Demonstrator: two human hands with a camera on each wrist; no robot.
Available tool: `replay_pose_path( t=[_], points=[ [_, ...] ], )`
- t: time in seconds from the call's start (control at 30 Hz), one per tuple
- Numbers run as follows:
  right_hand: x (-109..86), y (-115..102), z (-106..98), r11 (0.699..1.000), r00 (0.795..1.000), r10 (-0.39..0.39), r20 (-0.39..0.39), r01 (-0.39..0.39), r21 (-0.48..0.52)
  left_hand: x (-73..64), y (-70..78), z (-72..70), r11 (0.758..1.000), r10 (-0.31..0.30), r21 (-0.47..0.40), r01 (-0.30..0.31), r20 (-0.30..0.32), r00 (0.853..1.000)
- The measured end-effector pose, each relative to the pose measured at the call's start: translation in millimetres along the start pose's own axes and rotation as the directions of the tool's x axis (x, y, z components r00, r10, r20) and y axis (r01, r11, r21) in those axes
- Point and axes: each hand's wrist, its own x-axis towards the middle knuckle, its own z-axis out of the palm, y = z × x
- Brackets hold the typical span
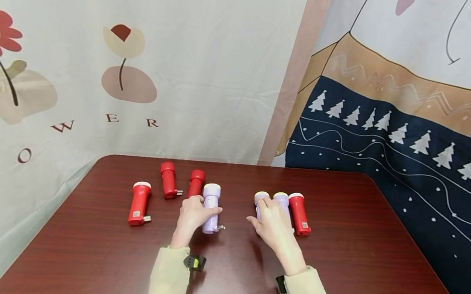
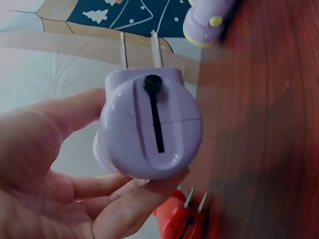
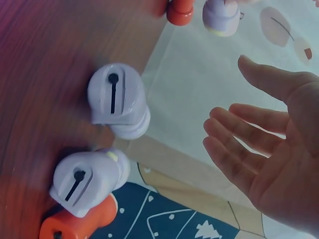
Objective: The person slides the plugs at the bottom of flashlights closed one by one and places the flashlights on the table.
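My left hand [image 1: 191,215] grips a lavender plug-in flashlight [image 1: 212,196], thumb on one side and fingers on the other. Its rounded end, with a black slider and two metal prongs, faces the left wrist camera. Over a pair of lavender flashlights on the right, one left [image 1: 262,196] and one right [image 1: 282,199], hovers my right hand [image 1: 274,223]. Its fingers are extended and hold nothing in the right wrist view, and the hand partly hides both bodies in the head view. Beside them lies a red flashlight [image 1: 299,215] with a white rim.
On the left of the brown table [image 1: 89,246] lie a white-rimmed red flashlight [image 1: 139,204] and a red flashlight [image 1: 168,180], both with prongs out. Another red flashlight [image 1: 196,181] is partly behind my left hand. A printed curtain [image 1: 218,67] hangs behind the table.
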Motion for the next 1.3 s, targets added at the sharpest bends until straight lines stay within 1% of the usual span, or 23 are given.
replay_pose_path(
  t=[0.1,0.23,0.5,0.7,0.97,1.3],
  points=[
    [-0.8,-4.7,-0.7,1.0,1.0,-0.01,0.025,0.01,0.024,-0.8,4.3,3.1,0.999,0.018,-0.029,-0.019,-0.014,1.0],
    [-2.8,-10.1,-1.2,0.996,0.998,-0.024,0.066,0.018,0.084,-2.5,10.5,6.9,0.996,0.048,-0.068,-0.05,-0.026,0.999],
    [-3.1,-16.9,-2.4,0.989,0.988,-0.071,0.137,0.052,0.138,-4.3,16.7,15.4,0.988,0.069,-0.137,-0.076,-0.054,0.996],
    [-2.5,-18.2,-1.0,0.987,0.987,-0.106,0.124,0.089,0.134,-6.5,21.5,17.8,0.982,0.072,-0.171,-0.082,-0.069,0.995],
    [-2.5,-18.9,0.8,0.987,0.987,-0.118,0.109,0.105,0.119,-8.0,26.9,19.6,0.975,0.085,-0.199,-0.1,-0.084,0.993],
    [-1.7,-18.2,2.9,0.986,0.987,-0.138,0.086,0.13,0.102,-7.8,31.4,21.3,0.972,0.083,-0.214,-0.1,-0.084,0.993]
  ],
)
